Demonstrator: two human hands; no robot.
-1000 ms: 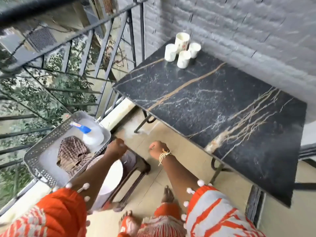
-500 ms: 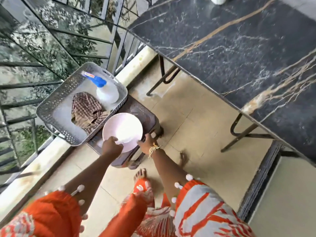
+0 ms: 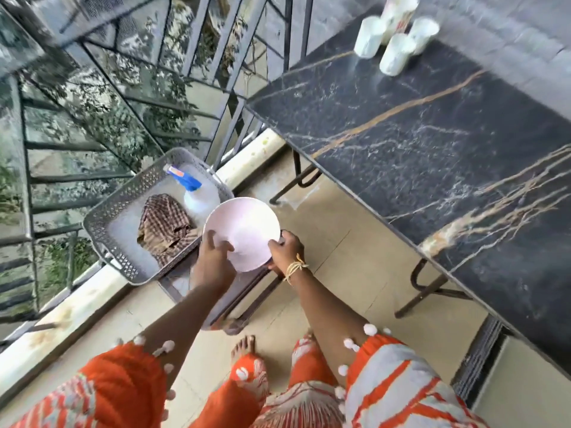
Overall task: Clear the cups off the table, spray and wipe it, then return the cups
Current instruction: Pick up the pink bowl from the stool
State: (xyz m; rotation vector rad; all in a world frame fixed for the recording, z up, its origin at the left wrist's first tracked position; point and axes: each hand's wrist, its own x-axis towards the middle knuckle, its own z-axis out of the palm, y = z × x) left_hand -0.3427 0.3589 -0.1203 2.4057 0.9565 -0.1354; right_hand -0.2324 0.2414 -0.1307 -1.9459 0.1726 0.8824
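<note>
Several white cups stand together at the far corner of the black marble table. I hold a pale pink round tray in front of me above a brown stool. My left hand grips its near left rim and my right hand grips its near right rim. On the stool, a grey perforated basket holds a blue-topped spray bottle and a checked cloth.
A metal railing with glass panels runs along the left, above a low cream ledge. A grey brick wall stands behind the table. The table's dark metal legs reach the tiled floor. My bare feet are by the stool.
Both hands took the pink tray by its rim and lifted it off the stool. My view swung down and then back up, so the cups show again.
</note>
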